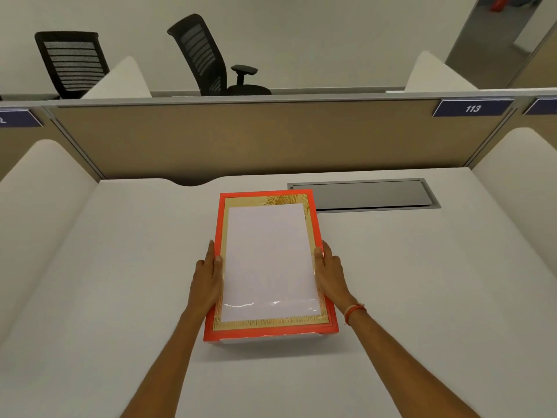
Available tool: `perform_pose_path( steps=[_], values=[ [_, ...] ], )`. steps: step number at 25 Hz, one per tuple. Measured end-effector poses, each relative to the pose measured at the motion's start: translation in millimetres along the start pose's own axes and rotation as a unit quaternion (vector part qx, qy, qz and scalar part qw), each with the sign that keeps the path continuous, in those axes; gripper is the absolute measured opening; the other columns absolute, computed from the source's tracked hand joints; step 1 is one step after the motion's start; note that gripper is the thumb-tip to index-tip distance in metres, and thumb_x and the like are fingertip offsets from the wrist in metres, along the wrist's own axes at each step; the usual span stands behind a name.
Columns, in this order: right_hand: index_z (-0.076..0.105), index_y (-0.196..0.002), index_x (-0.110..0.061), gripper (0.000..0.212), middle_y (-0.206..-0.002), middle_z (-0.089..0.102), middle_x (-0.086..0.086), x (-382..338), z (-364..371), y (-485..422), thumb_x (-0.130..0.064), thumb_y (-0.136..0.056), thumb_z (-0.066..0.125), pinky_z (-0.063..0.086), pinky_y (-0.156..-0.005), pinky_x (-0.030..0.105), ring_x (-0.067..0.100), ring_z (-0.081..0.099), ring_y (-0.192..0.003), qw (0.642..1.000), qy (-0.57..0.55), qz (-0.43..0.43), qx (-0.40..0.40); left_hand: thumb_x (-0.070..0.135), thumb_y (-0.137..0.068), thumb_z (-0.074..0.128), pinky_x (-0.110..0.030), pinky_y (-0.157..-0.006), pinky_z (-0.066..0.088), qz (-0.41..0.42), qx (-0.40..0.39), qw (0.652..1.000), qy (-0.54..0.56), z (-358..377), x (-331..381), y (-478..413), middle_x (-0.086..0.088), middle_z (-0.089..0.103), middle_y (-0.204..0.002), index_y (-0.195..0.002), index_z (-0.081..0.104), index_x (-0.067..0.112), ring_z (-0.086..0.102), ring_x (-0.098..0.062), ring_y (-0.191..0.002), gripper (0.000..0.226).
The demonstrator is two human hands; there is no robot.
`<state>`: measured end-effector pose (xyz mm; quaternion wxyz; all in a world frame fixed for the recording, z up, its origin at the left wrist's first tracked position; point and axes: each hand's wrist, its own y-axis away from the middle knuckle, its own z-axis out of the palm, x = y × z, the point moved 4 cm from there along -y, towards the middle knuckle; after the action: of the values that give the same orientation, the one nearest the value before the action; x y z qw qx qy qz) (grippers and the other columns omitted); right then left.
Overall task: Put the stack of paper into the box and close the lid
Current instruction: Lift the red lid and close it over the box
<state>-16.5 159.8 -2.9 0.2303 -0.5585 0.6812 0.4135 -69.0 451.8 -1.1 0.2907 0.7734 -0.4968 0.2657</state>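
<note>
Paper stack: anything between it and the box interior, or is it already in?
Nothing visible in the way. The paper stack already lies inside the open red box, gold lining showing around it. The left hand and right hand grip the box's sides. No lid is in view.

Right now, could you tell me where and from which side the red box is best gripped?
Grip the box by its two long side walls, one hand coming in from each side, as the left hand and right hand do here. It is wide, flat and open-topped, with the paper lying loose inside, so a level grip on both sides should keep it from tipping.
</note>
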Motion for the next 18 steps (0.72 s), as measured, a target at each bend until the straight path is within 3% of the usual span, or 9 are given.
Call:
perform_pose_path(
  steps=[6, 9, 12, 15, 18],
  values=[
    [0.025, -0.149, -0.026, 0.056, -0.128, 0.051, 0.013, 4, 3, -6, -0.052, -0.099, 0.023, 0.05, -0.098, 0.044, 0.025, 0.054, -0.111, 1.0, 0.02, -0.004, 0.01, 0.057, -0.095, 0.022, -0.051, -0.097, 0.049, -0.008, 0.002, 1.0, -0.02, 3, -1, -3, -0.014, 0.047, -0.14, -0.155, 0.003, 0.035, 0.054, -0.033, -0.122, 0.066],
    [0.021, -0.151, -0.022, 0.061, -0.133, 0.049, 0.016, 1, 1, -5, -0.053, -0.099, 0.023, 0.05, -0.098, 0.043, 0.028, 0.054, -0.114, 0.992, 0.123, -0.011, 0.034, 0.061, -0.093, 0.018, -0.052, -0.095, 0.053, -0.011, 0.024, 0.995, -0.098, 0, 1, -1, -0.015, 0.046, -0.142, -0.155, 0.009, 0.028, 0.056, -0.034, -0.12, 0.071],
    [0.015, -0.153, -0.017, 0.066, -0.157, 0.026, 0.013, -24, 3, -8, -0.053, -0.098, 0.025, 0.03, -0.115, 0.045, 0.034, 0.03, -0.142, 0.957, 0.242, -0.113, 0.112, 0.059, -0.094, 0.023, -0.051, -0.113, 0.033, 0.081, 0.119, 0.97, -0.195, -4, 22, -9, -0.011, 0.029, -0.159, -0.155, 0.017, 0.022, 0.036, -0.034, -0.143, 0.071],
    [0.006, -0.154, -0.015, 0.069, -0.163, 0.006, 0.005, -46, 15, -19, -0.054, -0.098, 0.02, 0.003, -0.122, 0.034, 0.023, 0.003, -0.151, 0.933, 0.285, -0.205, 0.081, 0.059, -0.094, 0.018, -0.039, -0.124, 0.005, 0.161, 0.087, 0.956, -0.23, 6, 41, -23, -0.002, 0.004, -0.166, -0.156, 0.005, 0.02, 0.003, -0.021, -0.153, 0.075],
    [0.003, -0.154, -0.014, 0.072, -0.163, 0.001, 0.004, -43, 25, -31, -0.056, -0.098, 0.02, -0.001, -0.122, 0.031, 0.019, -0.001, -0.151, 0.928, 0.31, -0.199, 0.055, 0.065, -0.09, 0.001, -0.038, -0.125, 0.002, 0.174, 0.046, 0.949, -0.258, 20, 40, -35, -0.001, -0.004, -0.165, -0.156, 0.0, 0.016, -0.006, -0.017, -0.152, 0.082]
  ],
)
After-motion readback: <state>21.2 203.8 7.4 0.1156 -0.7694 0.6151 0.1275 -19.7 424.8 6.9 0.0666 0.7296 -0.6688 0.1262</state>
